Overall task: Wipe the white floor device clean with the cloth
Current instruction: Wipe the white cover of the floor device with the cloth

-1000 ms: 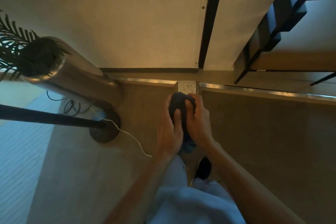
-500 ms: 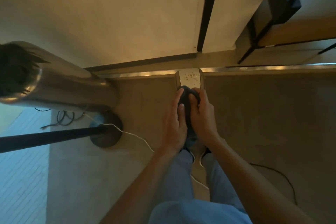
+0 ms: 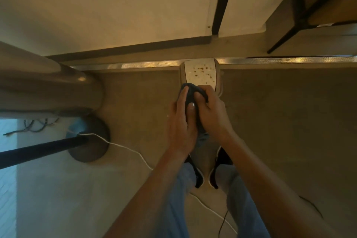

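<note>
The white floor device (image 3: 201,72) stands on the floor by the metal floor strip, its top panel speckled with brown spots. A dark blue cloth (image 3: 190,92) is bunched over the device's near end. My left hand (image 3: 181,121) and my right hand (image 3: 211,111) both grip the cloth, side by side and touching. The near part of the device is hidden under the cloth and hands.
A large metal cylinder (image 3: 48,87) lies at the left, beside a round dark lamp base (image 3: 92,141) with a black pole. A white cable (image 3: 125,147) runs across the floor. My dark shoes (image 3: 208,168) stand below the hands. A black chair leg (image 3: 284,36) is at upper right.
The view has tilted and moved closer. The cloth and both hands have slid back toward me, uncovering more of the device's spotted top panel.
</note>
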The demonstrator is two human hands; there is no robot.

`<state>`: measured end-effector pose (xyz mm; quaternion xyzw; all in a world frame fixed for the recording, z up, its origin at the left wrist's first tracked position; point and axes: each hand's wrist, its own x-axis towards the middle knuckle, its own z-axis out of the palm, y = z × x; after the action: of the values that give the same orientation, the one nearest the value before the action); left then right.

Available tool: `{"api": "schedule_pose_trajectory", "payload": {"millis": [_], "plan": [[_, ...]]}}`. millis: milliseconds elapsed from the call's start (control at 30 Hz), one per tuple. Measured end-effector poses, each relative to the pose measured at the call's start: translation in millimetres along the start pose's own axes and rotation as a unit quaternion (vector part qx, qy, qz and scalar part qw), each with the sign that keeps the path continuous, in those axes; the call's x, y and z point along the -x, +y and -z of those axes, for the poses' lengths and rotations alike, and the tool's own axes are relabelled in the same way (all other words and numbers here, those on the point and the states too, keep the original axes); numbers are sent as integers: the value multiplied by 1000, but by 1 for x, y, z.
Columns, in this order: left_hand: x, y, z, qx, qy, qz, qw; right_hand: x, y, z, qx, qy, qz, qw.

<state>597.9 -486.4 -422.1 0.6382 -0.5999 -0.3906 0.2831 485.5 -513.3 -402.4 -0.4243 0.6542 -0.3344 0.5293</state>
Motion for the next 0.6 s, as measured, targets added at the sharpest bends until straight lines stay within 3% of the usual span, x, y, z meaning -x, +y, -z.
{"api": "schedule_pose_trajectory", "payload": {"millis": [267, 433, 500, 600], "plan": [[-55, -114, -72, -90, 30, -15, 995, -90, 104, -14, 30, -68, -22, 997], [-99, -172, -101, -50, 24, -24, 998, -135, 147, -17, 53, -82, 5, 995], [-117, -185, -109, -36, 42, -27, 998, -154, 158, -12, 115, -35, 55, 991], [-141, -193, -115, -39, 104, -62, 992, -185, 165, 6, 180, 131, 157, 962]]}}
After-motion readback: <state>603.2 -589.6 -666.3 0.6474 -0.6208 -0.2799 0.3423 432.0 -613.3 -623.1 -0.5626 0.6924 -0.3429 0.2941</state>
